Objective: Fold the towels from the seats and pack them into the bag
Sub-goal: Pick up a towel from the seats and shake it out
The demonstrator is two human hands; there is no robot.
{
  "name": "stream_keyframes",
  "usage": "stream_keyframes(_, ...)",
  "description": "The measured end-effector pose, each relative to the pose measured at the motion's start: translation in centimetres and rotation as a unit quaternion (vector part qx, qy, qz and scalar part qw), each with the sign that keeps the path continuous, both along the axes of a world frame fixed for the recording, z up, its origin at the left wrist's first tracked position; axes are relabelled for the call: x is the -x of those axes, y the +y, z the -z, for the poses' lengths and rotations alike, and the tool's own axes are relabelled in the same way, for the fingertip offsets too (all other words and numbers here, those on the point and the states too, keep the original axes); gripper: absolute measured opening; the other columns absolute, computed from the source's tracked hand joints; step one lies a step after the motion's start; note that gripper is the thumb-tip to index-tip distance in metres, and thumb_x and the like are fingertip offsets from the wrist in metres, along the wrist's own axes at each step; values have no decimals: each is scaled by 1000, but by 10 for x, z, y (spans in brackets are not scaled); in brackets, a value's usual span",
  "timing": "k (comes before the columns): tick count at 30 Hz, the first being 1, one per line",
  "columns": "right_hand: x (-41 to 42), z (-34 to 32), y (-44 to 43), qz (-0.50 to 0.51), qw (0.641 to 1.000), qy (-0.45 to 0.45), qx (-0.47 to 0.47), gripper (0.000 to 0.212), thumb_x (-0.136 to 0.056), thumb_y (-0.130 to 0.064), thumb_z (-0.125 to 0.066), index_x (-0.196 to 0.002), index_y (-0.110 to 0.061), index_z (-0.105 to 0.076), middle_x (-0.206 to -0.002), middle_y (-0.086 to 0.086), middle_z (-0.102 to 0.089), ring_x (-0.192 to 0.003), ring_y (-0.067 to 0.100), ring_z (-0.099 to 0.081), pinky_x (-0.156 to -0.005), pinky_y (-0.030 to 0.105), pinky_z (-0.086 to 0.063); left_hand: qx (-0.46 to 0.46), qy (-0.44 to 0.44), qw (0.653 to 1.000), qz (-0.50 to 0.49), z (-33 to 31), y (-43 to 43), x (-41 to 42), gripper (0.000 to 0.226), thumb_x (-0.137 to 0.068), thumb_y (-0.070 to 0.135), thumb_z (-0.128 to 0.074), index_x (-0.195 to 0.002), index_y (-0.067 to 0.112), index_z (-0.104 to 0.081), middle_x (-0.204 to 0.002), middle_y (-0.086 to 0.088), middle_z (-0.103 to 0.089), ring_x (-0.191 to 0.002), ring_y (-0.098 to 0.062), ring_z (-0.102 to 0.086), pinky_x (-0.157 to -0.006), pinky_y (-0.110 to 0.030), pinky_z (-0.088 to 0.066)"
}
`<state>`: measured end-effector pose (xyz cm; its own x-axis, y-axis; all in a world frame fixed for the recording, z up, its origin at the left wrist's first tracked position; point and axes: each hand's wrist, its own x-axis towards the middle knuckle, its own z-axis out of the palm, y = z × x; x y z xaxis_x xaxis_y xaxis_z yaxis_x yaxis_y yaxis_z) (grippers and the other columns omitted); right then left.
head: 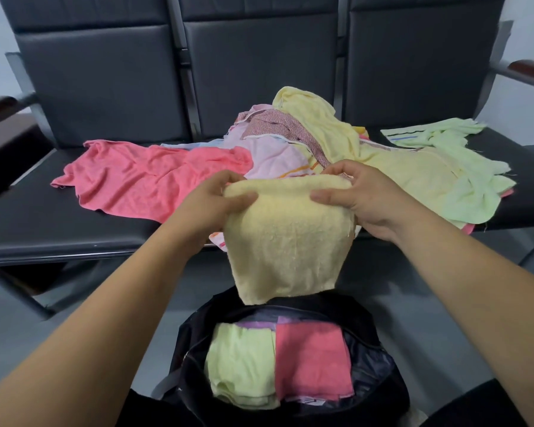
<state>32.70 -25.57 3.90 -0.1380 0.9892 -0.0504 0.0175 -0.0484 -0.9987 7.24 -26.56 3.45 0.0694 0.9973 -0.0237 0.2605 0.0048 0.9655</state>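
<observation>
Above the open black bag (198, 343), the left hand (211, 200) and right hand (356, 192) pinch the folded yellow towel (285, 241) by its top edge — fingers curled round it — so it hangs flat, ready to drop in.

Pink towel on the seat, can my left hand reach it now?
Probably not yet: the left hand holds the folded yellow towel. The pink towel lies uncovered just beside it, so the way looks free once it lets go.

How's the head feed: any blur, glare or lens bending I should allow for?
Head view: soft even light, no hard glare; wide lens bends the seat backs; yellow towel, left hand and right hand are sharp; bag interior is dim.
</observation>
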Motion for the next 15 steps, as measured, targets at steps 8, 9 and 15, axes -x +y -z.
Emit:
stream_keyframes(8, 0, -1, -1, -96, 989, 57, 95, 51, -70, -1, -80, -119, -6, -68, -119, 6, -70, -104, 19, -70, -80, 28, -61, 30, 9, 997, 65, -4, -3, 7, 49, -71, 10, -88, -116, 22, -73, -108, -3, -75, -100, -15, -71, -87, -28, -56)
stream_keyframes(9, 0, -1, -1, -106, 992, -42, 50, 43, -71, 0, -83, -111, -11, -73, -117, -3, -69, -107, 15, -69, -77, 24, -59, -5, 82, 995, 63, -4, -4, 8, 37, -77, 10, -84, -111, 23, -75, -101, 2, -76, -94, -6, -70, -85, -21, -53)
stream_keyframes(15, 3, 6, 3, -44, 982, -167, -73, 14, -83, -21, -82, -84, -23, -68, -98, -6, -66, -89, 10, -59, -79, 29, -48, -89, 189, 977, 48, -2, -6, 1, 6, -93, 19, -70, -92, 23, -67, -69, 15, -62, -62, -1, -54, -67, -25, -45)
